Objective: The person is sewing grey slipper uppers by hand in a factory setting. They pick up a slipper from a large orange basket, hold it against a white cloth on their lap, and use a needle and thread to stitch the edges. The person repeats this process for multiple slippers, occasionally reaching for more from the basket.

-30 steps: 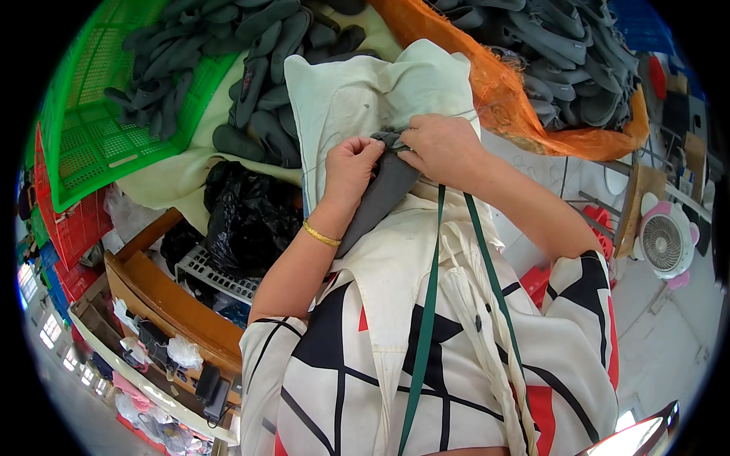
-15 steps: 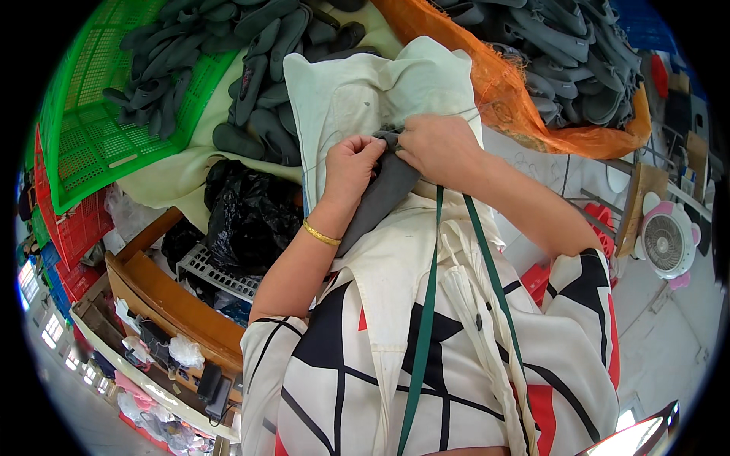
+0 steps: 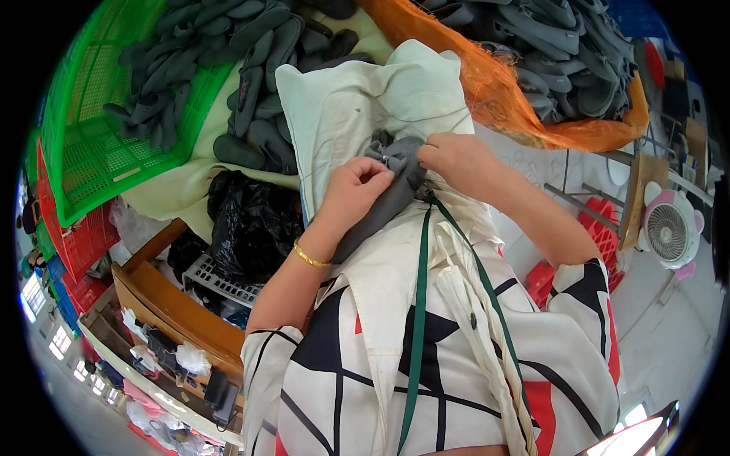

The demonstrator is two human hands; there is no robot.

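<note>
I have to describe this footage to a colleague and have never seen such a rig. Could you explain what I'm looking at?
There is no machine here: you see a person's two bare hands. Every picture comes from the left of two wide fisheye cameras worn on the head, looking down, which is why straight edges bend. The left hand, with a gold-coloured bracelet at its wrist, and the right hand are both at a dark grey shoe-shaped piece. It lies on pale cloth in front of the body. Exactly what each hand pinches is too small to tell. At upper left, similar grey pieces lie in and beside a green crate; at upper right, an orange sack holds more.
</note>
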